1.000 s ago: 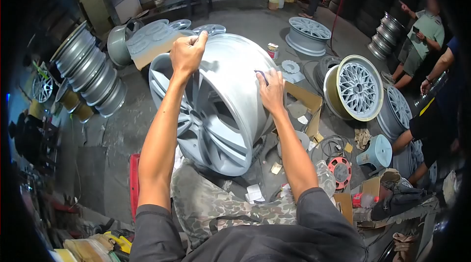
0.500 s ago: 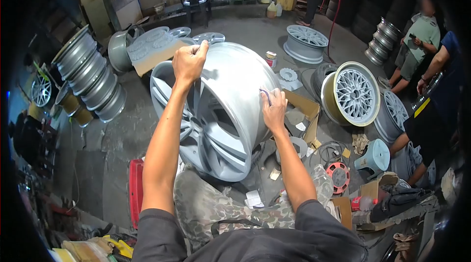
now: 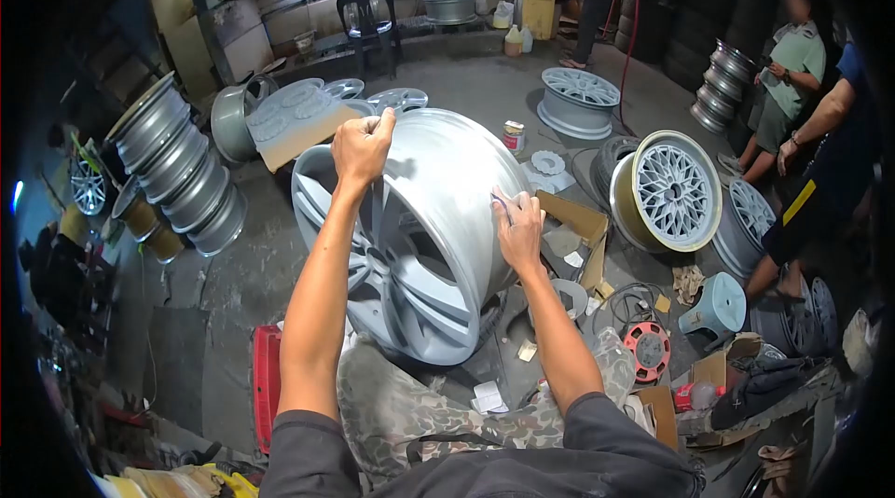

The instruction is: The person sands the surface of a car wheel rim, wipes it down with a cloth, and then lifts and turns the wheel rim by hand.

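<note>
A large grey alloy wheel rim [image 3: 447,148] stands tilted in front of me, its spoked face turned to the left and its smooth barrel to the right. My left hand [image 3: 362,148] is closed on the upper lip of the rim. Against the barrel's right side, my right hand [image 3: 520,229] pinches a thin, dark purple-blue sheet [image 3: 502,205], mostly covered by the fingers. What kind of sheet it is does not show. The rim's lower edge is close to my camouflage-clad legs.
Stacked rims [image 3: 172,172] stand at left, a mesh-spoked wheel [image 3: 673,190] at right. Behind are a cardboard sheet [image 3: 289,145] with grey parts and a paint can [image 3: 514,135]. A red cable reel [image 3: 647,352] and blue stool [image 3: 716,302] lie right. Co-workers are at right and back.
The view has tilted up, so the scene sits lower. At right, the dark-clad co-worker's arm has lifted from the wheels near the floor. Both my hands keep their places on the rim.
</note>
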Demonstrator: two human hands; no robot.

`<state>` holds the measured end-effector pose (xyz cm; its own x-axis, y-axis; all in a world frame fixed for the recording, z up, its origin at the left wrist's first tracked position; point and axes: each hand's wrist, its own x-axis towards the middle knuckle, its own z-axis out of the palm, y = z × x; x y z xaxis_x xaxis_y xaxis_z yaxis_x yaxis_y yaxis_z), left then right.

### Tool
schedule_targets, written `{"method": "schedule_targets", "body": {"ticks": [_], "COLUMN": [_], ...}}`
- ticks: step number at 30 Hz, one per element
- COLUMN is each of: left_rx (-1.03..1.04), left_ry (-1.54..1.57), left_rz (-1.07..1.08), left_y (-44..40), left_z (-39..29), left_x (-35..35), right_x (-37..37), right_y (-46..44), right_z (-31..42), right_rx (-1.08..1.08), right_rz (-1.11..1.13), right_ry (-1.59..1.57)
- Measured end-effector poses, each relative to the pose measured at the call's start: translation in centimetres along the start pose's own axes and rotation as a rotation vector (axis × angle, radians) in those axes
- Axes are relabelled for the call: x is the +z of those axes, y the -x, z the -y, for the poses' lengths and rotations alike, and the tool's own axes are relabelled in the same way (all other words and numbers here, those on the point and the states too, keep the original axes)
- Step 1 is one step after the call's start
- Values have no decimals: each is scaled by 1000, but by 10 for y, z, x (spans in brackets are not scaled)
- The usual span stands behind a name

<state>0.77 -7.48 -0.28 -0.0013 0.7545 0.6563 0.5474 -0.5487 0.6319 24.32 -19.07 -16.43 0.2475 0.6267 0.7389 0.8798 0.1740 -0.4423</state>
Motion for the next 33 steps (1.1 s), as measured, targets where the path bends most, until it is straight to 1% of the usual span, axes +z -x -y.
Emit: {"method": "schedule_targets", "body": {"ticks": [8,11,13,22,33], "left_rx": [-2,13,-9,1,-3], "left_ry": [-4,-11,5,18,17], "left_rz": [3,-43,2,-5,9], "left_y": [1,0,0,2,3], "left_z": [1,0,-1,0,-2], "left_x": [0,2,0,0,-1], "right_x": [1,4,3,1,2], "right_y": [2,8,-1,1,2], "right_z": [-1,-5,-4,0,-2], "right_rx": [-14,-38,-40,-2,-13], "right_rz": [-22,-38,-35,-12,-22], "right_ry": [7,17,19,-5,5]}}
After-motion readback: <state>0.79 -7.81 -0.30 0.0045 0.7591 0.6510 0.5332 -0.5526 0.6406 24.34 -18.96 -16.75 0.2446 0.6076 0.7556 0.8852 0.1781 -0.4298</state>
